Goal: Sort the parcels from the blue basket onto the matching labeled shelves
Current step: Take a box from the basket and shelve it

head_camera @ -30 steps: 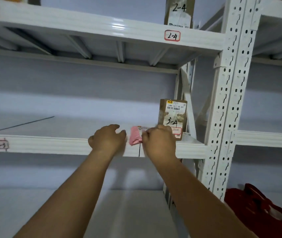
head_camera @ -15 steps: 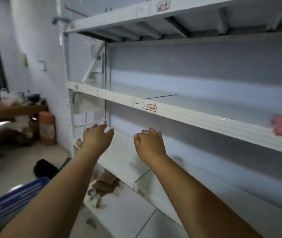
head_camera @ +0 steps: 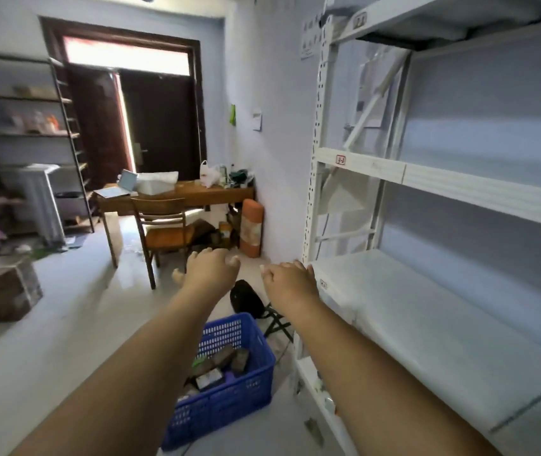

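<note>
The blue basket stands on the floor below my arms, beside the white shelving. Several small brown parcels lie inside it. My left hand is stretched out in front of me, fingers loosely curled, holding nothing. My right hand hangs at the same height to its right, near the rack's corner post, also holding nothing. The white shelf rack fills the right side, with a small red-framed label on the edge of a shelf. No parcel shows on the shelves in view.
A black folding stool stands behind the basket. Farther back are a wooden desk with a chair, an orange cylinder by the wall, a brown box at left, and a dark doorway.
My view has swung left, away from the shelf with the pink parcel toward the room and the basket. Both hands let go of the parcel and now hang free.
</note>
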`<state>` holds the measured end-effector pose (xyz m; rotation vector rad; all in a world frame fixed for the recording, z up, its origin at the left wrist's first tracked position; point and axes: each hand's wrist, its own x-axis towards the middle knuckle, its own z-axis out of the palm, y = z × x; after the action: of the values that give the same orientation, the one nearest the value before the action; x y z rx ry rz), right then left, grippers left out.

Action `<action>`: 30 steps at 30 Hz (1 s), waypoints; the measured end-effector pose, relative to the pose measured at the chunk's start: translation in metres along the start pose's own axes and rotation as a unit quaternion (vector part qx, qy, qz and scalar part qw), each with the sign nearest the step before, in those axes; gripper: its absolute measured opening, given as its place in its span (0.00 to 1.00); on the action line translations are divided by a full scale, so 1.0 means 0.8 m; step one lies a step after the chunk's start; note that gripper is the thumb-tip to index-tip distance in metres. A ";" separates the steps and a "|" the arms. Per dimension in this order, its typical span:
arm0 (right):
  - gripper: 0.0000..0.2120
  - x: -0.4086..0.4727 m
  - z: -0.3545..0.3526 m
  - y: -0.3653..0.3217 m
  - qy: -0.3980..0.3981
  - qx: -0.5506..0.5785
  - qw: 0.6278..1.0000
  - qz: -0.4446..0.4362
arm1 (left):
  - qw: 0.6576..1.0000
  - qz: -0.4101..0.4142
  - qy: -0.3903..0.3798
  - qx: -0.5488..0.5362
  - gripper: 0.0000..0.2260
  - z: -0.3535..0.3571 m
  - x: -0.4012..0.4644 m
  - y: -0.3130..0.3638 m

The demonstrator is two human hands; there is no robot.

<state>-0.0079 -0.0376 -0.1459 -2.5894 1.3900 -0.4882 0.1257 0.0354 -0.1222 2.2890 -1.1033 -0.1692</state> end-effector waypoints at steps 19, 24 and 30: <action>0.29 0.336 0.183 -0.049 -0.077 -0.009 0.995 -0.057 | 0.992 -0.102 0.044 0.065 0.18 0.077 0.292 -0.109; 0.28 0.426 0.226 -0.053 -0.083 -0.023 0.990 -0.112 | 0.979 -0.165 0.046 0.109 0.16 0.095 0.372 -0.121; 0.16 0.487 0.273 -0.069 -0.115 -0.024 0.974 -0.195 | 0.965 -0.214 0.039 0.143 0.16 0.121 0.437 -0.156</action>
<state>0.3139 -0.3333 -0.2529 -2.8574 0.8333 -0.1923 0.4029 -0.2099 -0.2246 2.7468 -0.6086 -0.0881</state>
